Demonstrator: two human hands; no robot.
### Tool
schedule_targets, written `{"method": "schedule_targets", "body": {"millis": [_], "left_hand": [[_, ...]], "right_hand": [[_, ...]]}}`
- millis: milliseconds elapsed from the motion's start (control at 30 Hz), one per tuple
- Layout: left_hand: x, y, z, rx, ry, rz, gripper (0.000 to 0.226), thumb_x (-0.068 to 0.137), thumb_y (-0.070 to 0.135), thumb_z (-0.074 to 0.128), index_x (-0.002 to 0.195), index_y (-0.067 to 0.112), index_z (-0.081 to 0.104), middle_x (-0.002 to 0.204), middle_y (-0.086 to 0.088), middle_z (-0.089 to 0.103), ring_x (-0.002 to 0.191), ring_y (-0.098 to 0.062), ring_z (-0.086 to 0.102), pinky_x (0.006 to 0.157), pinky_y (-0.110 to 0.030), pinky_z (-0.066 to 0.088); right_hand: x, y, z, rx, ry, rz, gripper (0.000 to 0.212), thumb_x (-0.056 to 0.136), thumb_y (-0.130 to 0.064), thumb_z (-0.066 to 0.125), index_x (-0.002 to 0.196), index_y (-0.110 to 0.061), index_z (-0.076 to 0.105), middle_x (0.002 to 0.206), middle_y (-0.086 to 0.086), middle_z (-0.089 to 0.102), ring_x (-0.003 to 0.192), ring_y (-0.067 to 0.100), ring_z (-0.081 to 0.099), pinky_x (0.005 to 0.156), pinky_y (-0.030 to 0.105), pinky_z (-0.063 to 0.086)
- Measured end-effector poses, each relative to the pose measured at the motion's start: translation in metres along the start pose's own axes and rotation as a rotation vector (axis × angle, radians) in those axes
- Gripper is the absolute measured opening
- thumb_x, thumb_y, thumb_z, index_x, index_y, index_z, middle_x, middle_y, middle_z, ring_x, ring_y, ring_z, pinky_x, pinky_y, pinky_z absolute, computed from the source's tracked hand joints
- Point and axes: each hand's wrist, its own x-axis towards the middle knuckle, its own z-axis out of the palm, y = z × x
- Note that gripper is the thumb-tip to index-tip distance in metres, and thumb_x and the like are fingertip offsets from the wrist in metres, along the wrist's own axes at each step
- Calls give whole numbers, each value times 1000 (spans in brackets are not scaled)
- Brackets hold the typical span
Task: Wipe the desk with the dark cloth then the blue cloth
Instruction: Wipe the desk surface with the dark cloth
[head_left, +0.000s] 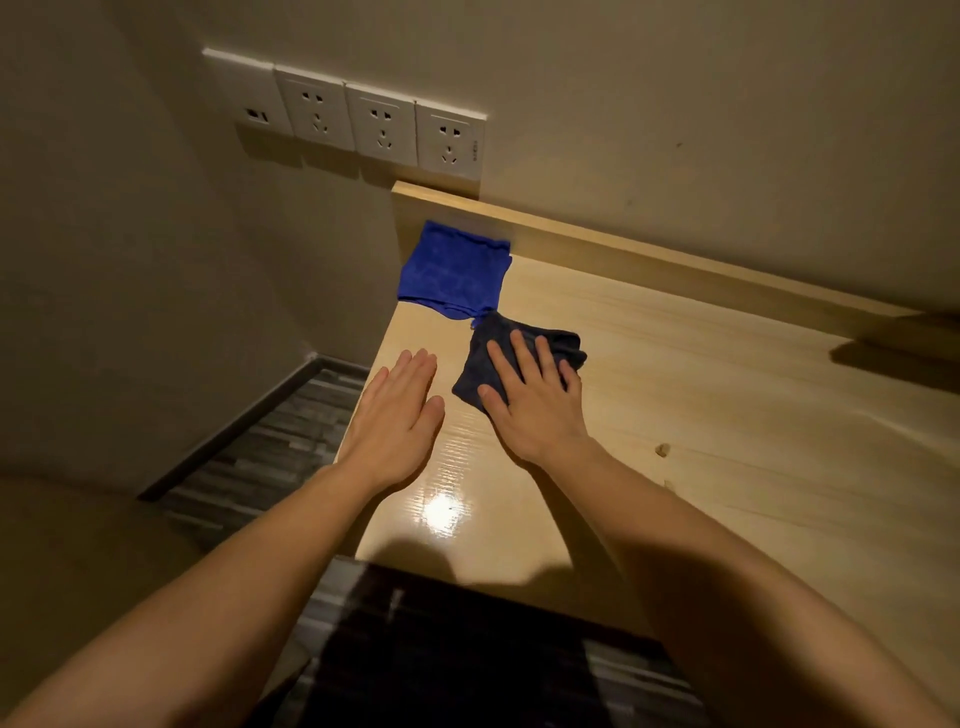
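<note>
A folded dark cloth (488, 353) lies on the light wooden desk (727, 415) near its left end. My right hand (535, 405) rests flat on the cloth's near half, fingers spread, pressing it onto the desk. My left hand (400, 415) lies flat and open on the bare desk just left of the cloth, at the desk's left edge, holding nothing. A folded blue cloth (452, 270) sits in the far left corner of the desk, its near corner almost touching the dark cloth.
A raised wooden ledge (649, 254) runs along the back of the desk against the wall. Several white wall sockets (363, 119) sit above the corner. The desk's left edge drops to a grey striped floor (270, 441). A dark shape (904, 358) shows at the right.
</note>
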Motion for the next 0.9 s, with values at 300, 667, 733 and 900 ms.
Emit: {"method": "schedule_targets", "body": {"millis": [300, 667, 733, 900], "left_hand": [[-3, 3, -25, -602, 140, -16, 41, 111, 13, 42, 153, 13, 45, 140, 14, 52, 118, 12, 50, 101, -10, 41], [17, 24, 5, 322, -139, 205, 74, 103, 74, 22, 167, 37, 20, 177, 0, 14, 163, -25, 4, 128, -62, 5], [19, 21, 11, 400, -123, 204, 81, 98, 81, 15, 168, 40, 11, 178, 0, 7, 163, -26, -1, 126, -67, 2], [5, 13, 14, 430, -97, 192, 82, 96, 85, 8, 167, 45, 4, 179, 1, 1, 164, -27, -6, 123, -71, -3]], "right_hand": [[-19, -71, 18, 25, -68, -141, 66, 106, -63, 16, 165, -41, 0, 175, -4, -5, 159, 22, -15, 126, 50, -6], [-113, 48, 1, 44, 149, 92, 82, 89, -79, 46, 155, -32, 43, 168, -5, 34, 157, 18, 18, 117, 44, 17], [-121, 58, 10, 24, 119, 97, 90, 86, -84, 46, 160, -34, 36, 170, -6, 28, 158, 18, 15, 118, 47, 19], [-121, 58, 22, 29, 194, 112, 90, 85, -85, 47, 159, -35, 35, 170, -6, 29, 158, 17, 15, 119, 48, 19]]}}
